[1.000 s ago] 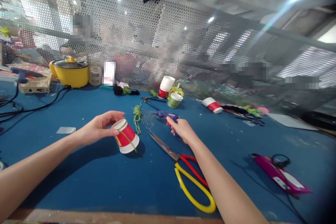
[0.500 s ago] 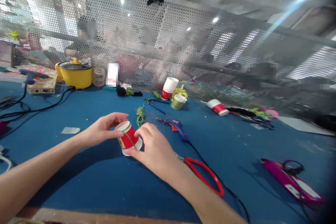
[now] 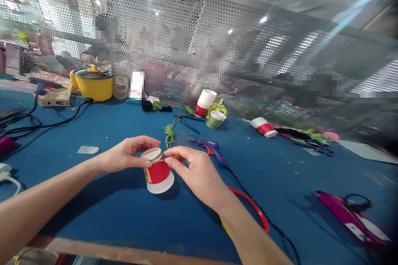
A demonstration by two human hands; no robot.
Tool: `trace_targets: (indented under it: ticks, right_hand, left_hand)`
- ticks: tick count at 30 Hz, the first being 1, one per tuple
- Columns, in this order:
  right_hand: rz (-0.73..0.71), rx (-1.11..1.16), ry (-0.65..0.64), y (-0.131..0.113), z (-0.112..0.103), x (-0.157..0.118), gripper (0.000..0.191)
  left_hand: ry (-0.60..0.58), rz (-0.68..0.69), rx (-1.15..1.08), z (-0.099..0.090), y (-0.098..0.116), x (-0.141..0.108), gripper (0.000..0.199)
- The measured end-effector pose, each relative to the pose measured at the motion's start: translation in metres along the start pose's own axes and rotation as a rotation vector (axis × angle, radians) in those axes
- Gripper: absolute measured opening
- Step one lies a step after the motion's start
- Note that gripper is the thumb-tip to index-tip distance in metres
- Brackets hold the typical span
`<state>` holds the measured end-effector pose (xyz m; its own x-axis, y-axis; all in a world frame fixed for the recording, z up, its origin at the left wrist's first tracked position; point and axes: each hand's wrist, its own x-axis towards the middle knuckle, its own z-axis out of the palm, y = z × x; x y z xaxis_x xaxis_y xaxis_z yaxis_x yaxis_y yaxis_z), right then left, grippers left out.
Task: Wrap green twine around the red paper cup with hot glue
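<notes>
A red and white paper cup (image 3: 159, 174) is upside down at the near middle of the blue table, its wide rim lowest. My left hand (image 3: 132, 153) grips the cup near its narrow top, thumb on the front and fingers behind. Green yarn (image 3: 158, 157) runs around the cup's top edge. To the right of the cup, my right hand (image 3: 192, 169) pinches the yarn between thumb and fingertips. Behind the hands lies a loose tangle of green yarn (image 3: 169, 133).
A blue glue gun (image 3: 214, 151) and red-handled scissors (image 3: 253, 205) lie to the right, with a purple power strip (image 3: 351, 217) beyond. Farther back are a yellow pot (image 3: 94, 85), paper cups (image 3: 206, 101) and a green-wrapped cup (image 3: 215, 120). A perforated metal screen (image 3: 168, 41) stands behind.
My right hand has come off the cup's side and lifted toward its top with the yarn. The yarn that slanted down the cup's front now lies near the top edge. The view has shifted slightly.
</notes>
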<state>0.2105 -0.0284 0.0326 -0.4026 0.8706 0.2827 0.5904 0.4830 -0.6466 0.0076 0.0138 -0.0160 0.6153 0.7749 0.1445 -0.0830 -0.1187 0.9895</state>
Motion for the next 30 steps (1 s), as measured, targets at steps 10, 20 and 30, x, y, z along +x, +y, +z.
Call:
trace_targets:
  ticks: [10,20,30]
  right_hand:
    - [-0.266,-0.326,0.12,0.0,0.005,0.002,0.017]
    - [-0.192,-0.338,0.116,0.016,0.01,0.007,0.014]
    - [-0.104,-0.191,0.075,0.021,0.016,0.01,0.014]
  left_hand:
    - [-0.017,-0.005,0.026,0.001,0.003,0.0,0.047]
    - [-0.001,0.011,0.025,-0.001,0.0,-0.001,0.046]
    - [-0.048,-0.021,-0.147,-0.002,-0.003,0.0,0.047]
